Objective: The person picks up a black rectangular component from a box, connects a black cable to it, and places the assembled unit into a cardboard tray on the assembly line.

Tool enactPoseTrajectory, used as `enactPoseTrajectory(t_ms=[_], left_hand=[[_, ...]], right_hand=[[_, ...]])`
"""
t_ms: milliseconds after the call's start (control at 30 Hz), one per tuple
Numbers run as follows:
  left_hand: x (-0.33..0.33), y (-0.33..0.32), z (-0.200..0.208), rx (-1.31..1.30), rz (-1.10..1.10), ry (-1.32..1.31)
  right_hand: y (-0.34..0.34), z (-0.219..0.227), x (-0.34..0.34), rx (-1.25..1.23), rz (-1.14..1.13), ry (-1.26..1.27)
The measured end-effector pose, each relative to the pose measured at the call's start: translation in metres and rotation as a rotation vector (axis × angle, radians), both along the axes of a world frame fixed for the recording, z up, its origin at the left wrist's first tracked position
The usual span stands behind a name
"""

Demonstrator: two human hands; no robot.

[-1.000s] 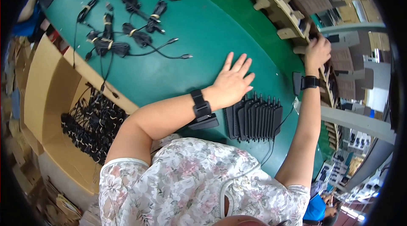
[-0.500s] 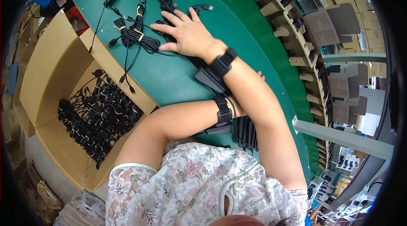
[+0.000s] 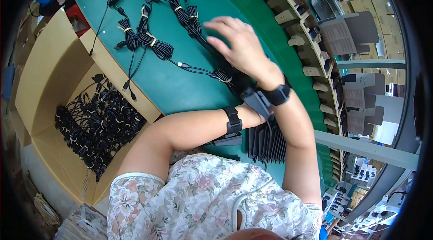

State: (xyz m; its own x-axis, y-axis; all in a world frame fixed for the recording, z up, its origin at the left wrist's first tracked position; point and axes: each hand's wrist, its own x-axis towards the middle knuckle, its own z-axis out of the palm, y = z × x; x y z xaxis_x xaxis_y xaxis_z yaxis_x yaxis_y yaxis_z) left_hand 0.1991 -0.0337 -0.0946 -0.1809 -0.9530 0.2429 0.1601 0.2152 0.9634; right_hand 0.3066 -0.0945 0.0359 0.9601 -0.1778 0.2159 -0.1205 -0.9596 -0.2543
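Just left of the right hand (image 3: 245,50), thumb parted from fingers, lies a black cable bundle (image 3: 185,17).

Over the table (image 3: 180,93), I get the right hand (image 3: 240,45) blurred. There too, the left hand (image 3: 252,116) is partly hidden from me behind the right wrist (image 3: 270,77).

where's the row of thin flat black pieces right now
In the head view, the row of thin flat black pieces is right of centre on the green table, below the left hand and left of the bare right forearm.
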Motion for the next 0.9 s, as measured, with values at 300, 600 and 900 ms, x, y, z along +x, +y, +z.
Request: enactPoseTrajectory(t_ms=[300, 600, 900], left_hand=[[-0.006, 0.001, -0.029, -0.095, 0.041, 0.181], [0.045, 0.015, 0.055, 0.23, -0.072, -0.084], [0.035, -0.003, 0.06, -0.131, 0.237, -0.133]], right_hand=[[-0.002, -0.05, 0.085, -0.047, -0.42, -0.027], [0.009, -0.028, 0.024, 0.178, -0.163, 0.005], [-0.009, 0.041, -0.093, 0.792, -0.465, -0.345]])
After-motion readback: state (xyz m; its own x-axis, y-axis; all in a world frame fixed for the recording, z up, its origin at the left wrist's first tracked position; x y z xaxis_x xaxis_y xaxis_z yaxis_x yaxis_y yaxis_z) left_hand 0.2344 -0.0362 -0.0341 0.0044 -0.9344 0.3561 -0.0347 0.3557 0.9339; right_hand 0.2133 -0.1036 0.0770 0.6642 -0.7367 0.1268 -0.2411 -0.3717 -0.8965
